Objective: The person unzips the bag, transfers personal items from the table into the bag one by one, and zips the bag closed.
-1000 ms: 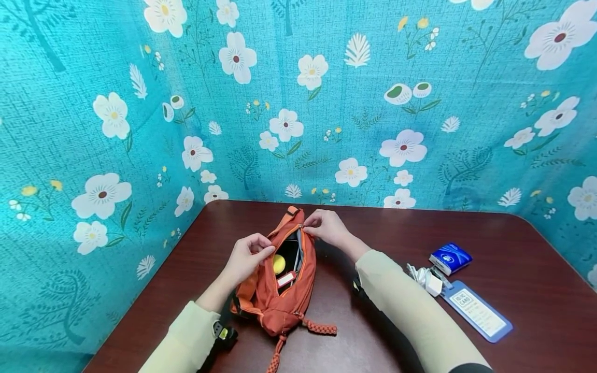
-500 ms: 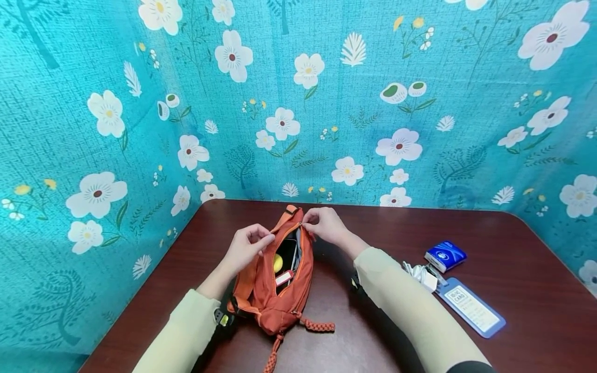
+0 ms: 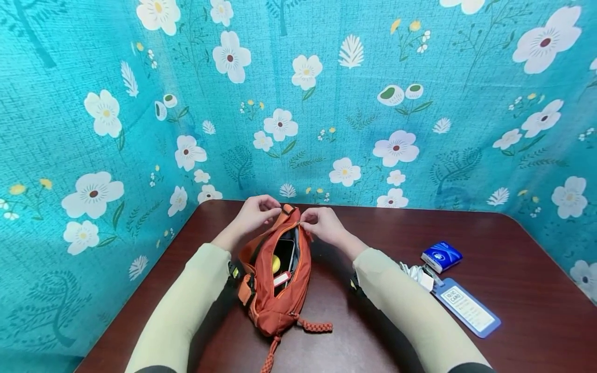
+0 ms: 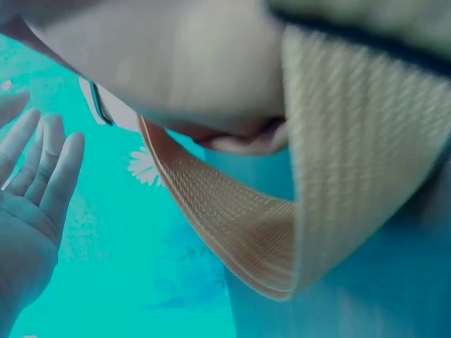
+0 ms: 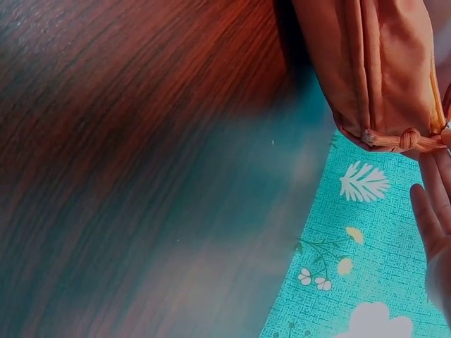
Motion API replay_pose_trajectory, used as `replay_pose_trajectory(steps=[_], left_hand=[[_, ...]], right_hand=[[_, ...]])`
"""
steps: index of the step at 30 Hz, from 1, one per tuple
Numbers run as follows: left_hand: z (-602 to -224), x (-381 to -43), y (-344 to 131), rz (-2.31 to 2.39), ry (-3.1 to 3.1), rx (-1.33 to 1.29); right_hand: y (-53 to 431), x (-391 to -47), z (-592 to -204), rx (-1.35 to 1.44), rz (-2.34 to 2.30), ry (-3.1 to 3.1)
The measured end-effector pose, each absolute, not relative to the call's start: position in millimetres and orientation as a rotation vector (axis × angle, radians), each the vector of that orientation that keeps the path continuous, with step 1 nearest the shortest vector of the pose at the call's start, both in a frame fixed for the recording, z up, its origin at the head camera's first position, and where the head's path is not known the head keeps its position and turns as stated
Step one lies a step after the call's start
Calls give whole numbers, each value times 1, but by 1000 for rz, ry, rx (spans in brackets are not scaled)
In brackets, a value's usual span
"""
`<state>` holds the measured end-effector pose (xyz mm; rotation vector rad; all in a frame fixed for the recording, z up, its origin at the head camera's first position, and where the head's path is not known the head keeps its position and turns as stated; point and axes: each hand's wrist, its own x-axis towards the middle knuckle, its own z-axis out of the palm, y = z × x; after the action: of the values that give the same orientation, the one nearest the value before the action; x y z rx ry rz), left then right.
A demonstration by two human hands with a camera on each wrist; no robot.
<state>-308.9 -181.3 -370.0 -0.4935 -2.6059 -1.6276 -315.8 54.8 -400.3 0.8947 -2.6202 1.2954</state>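
Pinched the zipper (image 3: 302, 246) of the orange bag (image 3: 276, 315) with the right hand (image 3: 323, 225) and had the left hand (image 3: 253, 213) at the strap (image 4: 363, 162), but could not tell whether gripping.

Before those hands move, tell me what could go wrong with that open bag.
The orange bag gapes open, so the yellow item and red-and-white item inside might spill if it tips. The strap, looping slack near the left hand, could snag that hand's fingers if they shift.
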Motion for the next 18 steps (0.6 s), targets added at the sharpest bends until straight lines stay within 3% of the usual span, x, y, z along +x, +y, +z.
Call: replay_pose_trajectory(steps=[7, 18], left_hand=[[-373, -329, -181, -1538, -2650, -534], [-390, -341, -173, -1843, -2681, -525]], right_hand=[[54, -316, -400, 910, 1307, -2608], [55, -316, -400, 935, 1317, -2577]])
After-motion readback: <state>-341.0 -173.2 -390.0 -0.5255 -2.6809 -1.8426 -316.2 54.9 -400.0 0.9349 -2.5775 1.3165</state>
